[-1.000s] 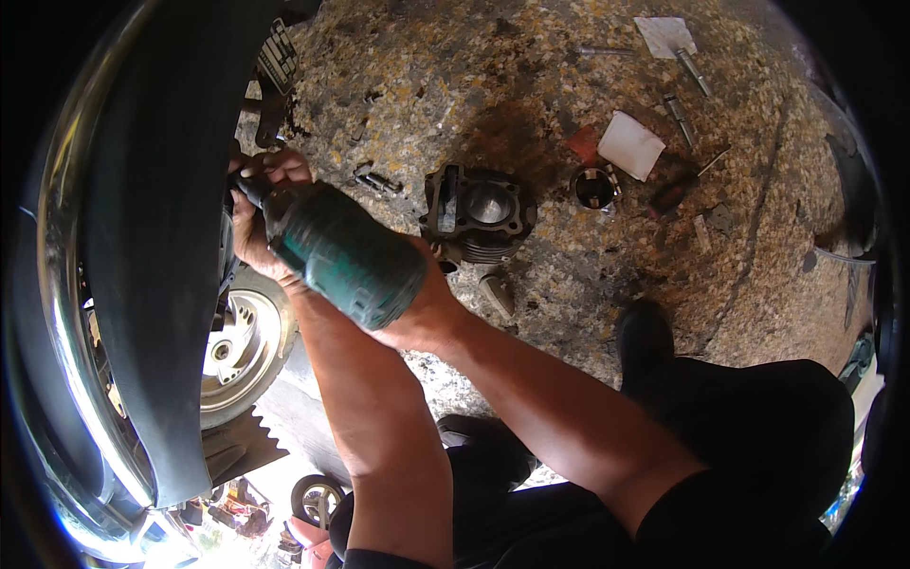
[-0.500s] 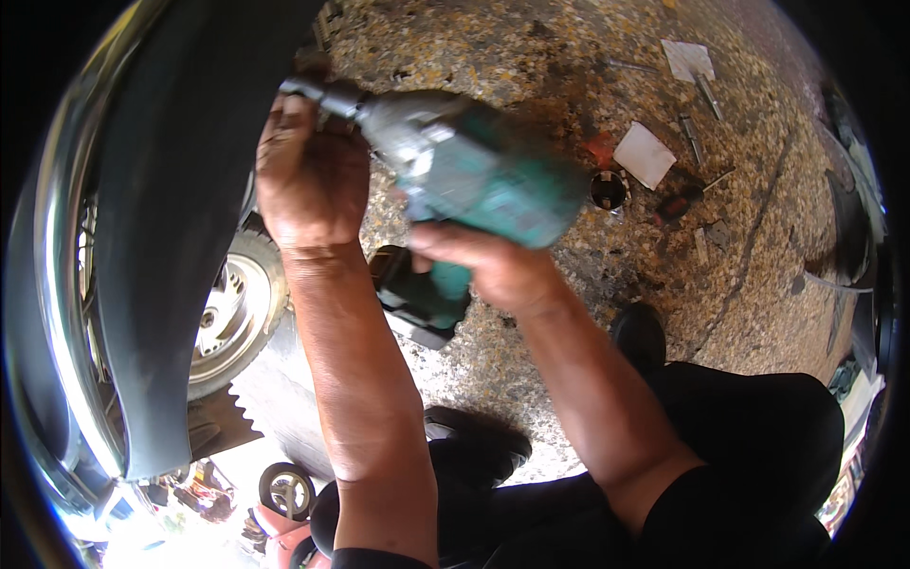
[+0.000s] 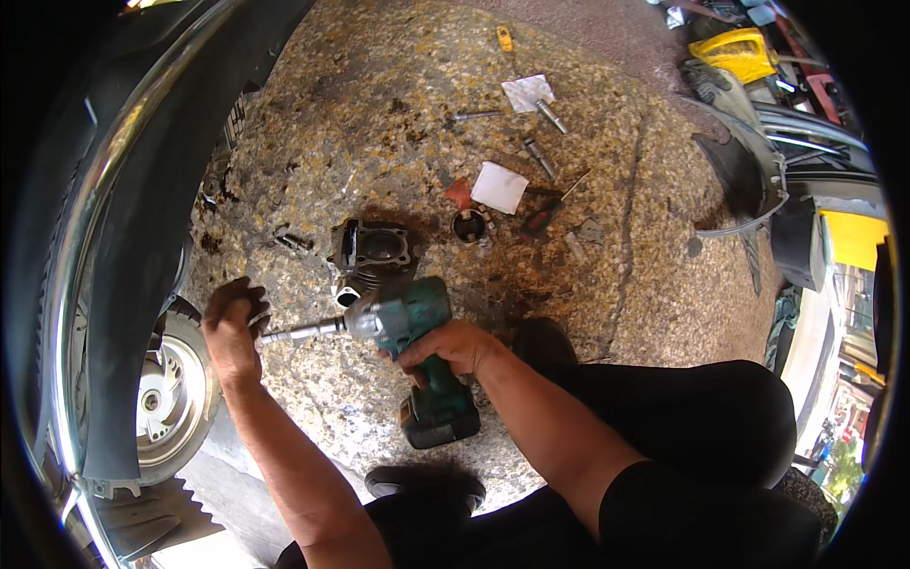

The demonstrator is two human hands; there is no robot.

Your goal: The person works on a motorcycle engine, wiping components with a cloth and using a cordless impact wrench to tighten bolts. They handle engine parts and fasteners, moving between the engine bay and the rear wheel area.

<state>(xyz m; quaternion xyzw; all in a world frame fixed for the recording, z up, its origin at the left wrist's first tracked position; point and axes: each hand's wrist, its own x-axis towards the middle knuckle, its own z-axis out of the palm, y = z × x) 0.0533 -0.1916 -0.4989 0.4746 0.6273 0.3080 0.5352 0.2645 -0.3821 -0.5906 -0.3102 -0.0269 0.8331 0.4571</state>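
My right hand is wrapped round the grip of a green cordless impact wrench, its battery at the bottom. A long silver extension with a socket points left from its nose. Just beyond the socket's tip is my left hand, fingers curled and darkened with grime. Something small and shiny shows at these fingertips, too little of it to name. Behind the wrench an engine cylinder block with cooling fins and an open bore rests on the ground. A dark panel of a motorbike stands to the left.
A wheel stands low on the left. Farther off lie a round black piston-like part, white paper, a red-handled screwdriver and long sockets. Loose body panels and a yellow part line the right side.
Both hands and the impact wrench have come away from beside the dark panel, lower in the view. My left hand has let go near the socket. The cylinder block is now uncovered.
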